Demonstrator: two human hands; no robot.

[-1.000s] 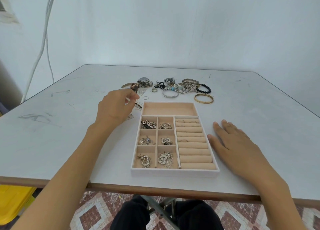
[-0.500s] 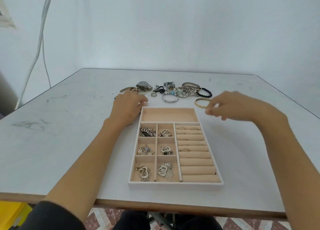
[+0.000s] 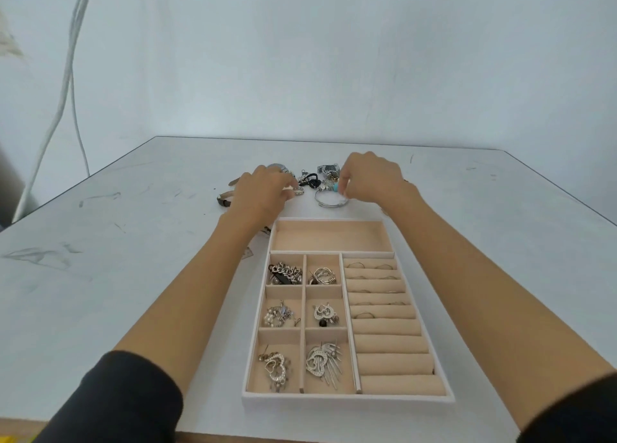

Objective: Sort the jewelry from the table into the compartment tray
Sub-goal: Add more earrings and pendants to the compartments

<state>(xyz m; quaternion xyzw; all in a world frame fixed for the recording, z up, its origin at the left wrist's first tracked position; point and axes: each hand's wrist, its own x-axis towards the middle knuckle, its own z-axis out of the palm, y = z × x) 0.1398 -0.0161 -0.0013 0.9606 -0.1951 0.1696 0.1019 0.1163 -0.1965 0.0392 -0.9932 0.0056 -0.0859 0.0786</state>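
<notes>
reaching into the jewelry pile (image 3: 314,177) at the far edge of the table (image 3: 133,242), the right hand (image 3: 372,180) pinches a turquoise bead piece (image 3: 335,187); whether the left hand (image 3: 263,192) grips anything i cannot tell. the tray (image 3: 347,398) already holds earrings (image 3: 320,364) and rings (image 3: 362,315), but its long far compartment (image 3: 330,239) is bare, so it looks roughly half done.

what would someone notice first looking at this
The beige velvet compartment tray sits near the front edge of the white table, its six left cells holding silver earrings and chains, rings along its right rolls. Beyond it, the left hand and right hand reach into a tangled heap of silver jewellery, the right pinching a turquoise-beaded piece.
</notes>
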